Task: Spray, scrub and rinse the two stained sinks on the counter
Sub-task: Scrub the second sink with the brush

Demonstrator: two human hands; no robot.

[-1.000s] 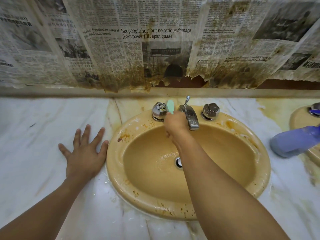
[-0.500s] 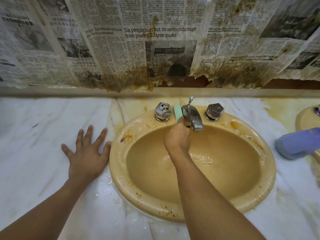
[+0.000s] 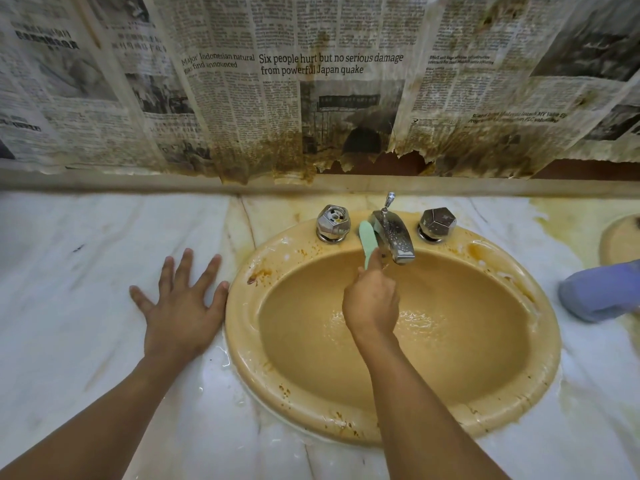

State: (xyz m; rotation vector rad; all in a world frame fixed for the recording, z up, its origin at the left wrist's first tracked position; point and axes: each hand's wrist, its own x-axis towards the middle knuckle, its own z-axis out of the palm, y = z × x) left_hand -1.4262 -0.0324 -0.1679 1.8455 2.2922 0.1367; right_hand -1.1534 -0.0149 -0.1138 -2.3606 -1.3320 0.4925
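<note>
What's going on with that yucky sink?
A person is cleaning it. Their right hand holds a green scrubber up beside the faucet, while the left hand lies flat on the marble counter next to the sink. The rim has brown stains, and water ripples in the bowl.

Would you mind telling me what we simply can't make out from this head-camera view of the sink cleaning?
Second sink: head view, cut off by the right edge; its stains can't be judged.
Purple bottle: head view, cut off by the same edge; nozzle unseen.
Drain of the near sink: head view, hidden behind the right hand and forearm.
Green scrubber: head view, lower part buried in that hand's grip.
</note>
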